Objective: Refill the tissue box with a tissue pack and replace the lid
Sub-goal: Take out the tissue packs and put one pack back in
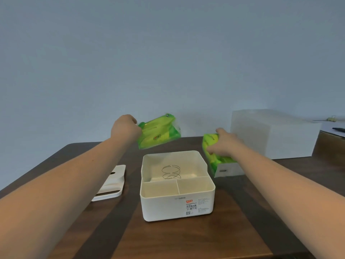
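Observation:
A white tissue box (177, 206) stands open in the middle of the table, with a wire spring (171, 171) in its large rear compartment and two small front compartments. Its white lid (112, 182) lies on the table to the left. My left hand (124, 128) holds a green tissue pack (159, 134) in the air behind the box. My right hand (224, 143) grips a second green tissue pack (212, 152) that rests on a small white box (228, 170) to the right.
A large white box (274, 135) stands at the back right of the dark wooden table (168, 240). A second surface with a dark pen (338, 129) lies at the far right. A pale blue wall is behind.

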Demonstrator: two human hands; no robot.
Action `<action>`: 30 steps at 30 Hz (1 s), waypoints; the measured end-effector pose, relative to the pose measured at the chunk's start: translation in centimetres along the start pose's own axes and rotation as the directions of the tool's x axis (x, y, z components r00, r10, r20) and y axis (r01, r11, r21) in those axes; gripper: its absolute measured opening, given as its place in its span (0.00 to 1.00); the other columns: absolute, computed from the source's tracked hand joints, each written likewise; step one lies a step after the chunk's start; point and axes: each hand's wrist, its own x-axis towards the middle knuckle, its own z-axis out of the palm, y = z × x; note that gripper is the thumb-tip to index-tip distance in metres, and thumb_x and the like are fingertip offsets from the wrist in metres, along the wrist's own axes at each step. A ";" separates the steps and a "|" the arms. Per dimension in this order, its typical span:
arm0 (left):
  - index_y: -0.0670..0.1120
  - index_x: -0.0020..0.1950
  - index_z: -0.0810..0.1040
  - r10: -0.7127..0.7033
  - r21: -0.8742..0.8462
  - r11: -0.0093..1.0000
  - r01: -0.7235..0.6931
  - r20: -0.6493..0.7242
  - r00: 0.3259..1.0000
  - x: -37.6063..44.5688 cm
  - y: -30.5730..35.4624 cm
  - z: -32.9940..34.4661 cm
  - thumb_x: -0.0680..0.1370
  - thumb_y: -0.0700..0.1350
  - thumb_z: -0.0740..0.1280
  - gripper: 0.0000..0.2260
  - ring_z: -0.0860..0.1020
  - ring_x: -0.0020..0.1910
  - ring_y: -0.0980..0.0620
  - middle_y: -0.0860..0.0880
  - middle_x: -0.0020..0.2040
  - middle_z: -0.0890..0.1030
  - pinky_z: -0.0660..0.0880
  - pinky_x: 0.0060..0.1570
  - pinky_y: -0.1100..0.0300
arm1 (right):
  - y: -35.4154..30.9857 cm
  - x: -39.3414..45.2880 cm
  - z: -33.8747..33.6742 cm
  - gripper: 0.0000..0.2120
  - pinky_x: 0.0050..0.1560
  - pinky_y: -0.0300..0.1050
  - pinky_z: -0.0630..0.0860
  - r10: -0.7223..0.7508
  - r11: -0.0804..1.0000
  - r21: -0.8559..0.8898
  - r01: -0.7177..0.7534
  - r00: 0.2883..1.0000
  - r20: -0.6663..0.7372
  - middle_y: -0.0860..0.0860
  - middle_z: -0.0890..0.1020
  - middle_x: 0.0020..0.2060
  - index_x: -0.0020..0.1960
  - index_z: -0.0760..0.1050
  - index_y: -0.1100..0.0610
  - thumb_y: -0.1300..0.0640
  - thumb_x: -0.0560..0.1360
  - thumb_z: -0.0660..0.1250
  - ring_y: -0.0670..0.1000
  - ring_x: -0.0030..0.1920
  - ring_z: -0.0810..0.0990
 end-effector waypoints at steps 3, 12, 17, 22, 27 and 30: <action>0.45 0.70 0.72 -0.043 0.035 0.998 0.044 -0.025 0.999 1.0 -1.2 0.5 0.74 0.37 0.63 0.23 0.77 0.61 0.41 0.43 0.64 0.78 0.73 0.51 0.53 | -1.6 0.2 -1.5 0.43 0.64 0.59 0.71 -0.100 0.995 0.022 0.102 0.993 -0.064 0.58 0.67 0.67 0.73 0.56 0.43 0.43 0.61 0.68 0.64 0.67 0.68; 0.45 0.71 0.70 -0.163 0.071 0.984 0.164 -0.026 0.986 3.4 -5.4 2.6 0.75 0.37 0.62 0.23 0.76 0.62 0.40 0.43 0.65 0.77 0.70 0.49 0.54 | -6.7 -1.2 -2.5 0.48 0.74 0.50 0.62 -0.702 0.710 0.049 0.703 0.700 0.134 0.49 0.61 0.75 0.77 0.53 0.44 0.55 0.65 0.77 0.52 0.75 0.61; 0.45 0.71 0.71 -0.154 0.055 0.986 0.156 -0.037 0.987 4.2 -6.8 4.7 0.75 0.35 0.62 0.24 0.76 0.62 0.40 0.42 0.65 0.77 0.74 0.55 0.51 | -8.3 -2.0 -0.6 0.47 0.71 0.39 0.60 -0.763 0.596 0.058 0.801 0.542 0.352 0.47 0.60 0.76 0.78 0.51 0.45 0.60 0.68 0.75 0.47 0.74 0.60; 0.46 0.69 0.74 -0.157 0.084 0.984 0.155 0.015 0.988 5.1 -7.9 6.9 0.75 0.39 0.65 0.21 0.77 0.62 0.41 0.44 0.65 0.78 0.73 0.51 0.53 | -8.6 -1.6 0.2 0.45 0.71 0.40 0.61 -0.761 0.544 0.050 0.838 0.467 0.449 0.46 0.60 0.75 0.77 0.53 0.43 0.59 0.69 0.74 0.47 0.74 0.61; 0.43 0.63 0.77 -0.174 0.161 0.974 0.163 0.060 0.983 5.5 -8.9 8.7 0.74 0.37 0.65 0.17 0.78 0.58 0.41 0.42 0.60 0.80 0.71 0.45 0.55 | -8.5 -1.6 0.7 0.44 0.74 0.44 0.61 -0.726 0.504 0.035 0.863 0.401 0.559 0.44 0.59 0.76 0.76 0.56 0.42 0.58 0.68 0.76 0.46 0.74 0.60; 0.46 0.65 0.76 -0.183 0.192 0.968 0.162 0.096 0.978 5.3 -9.5 9.2 0.75 0.42 0.65 0.18 0.77 0.60 0.42 0.45 0.63 0.79 0.72 0.48 0.54 | -8.1 -1.5 1.7 0.41 0.73 0.41 0.59 -0.703 0.517 0.027 0.856 0.406 0.583 0.42 0.59 0.77 0.76 0.57 0.41 0.56 0.70 0.75 0.45 0.75 0.58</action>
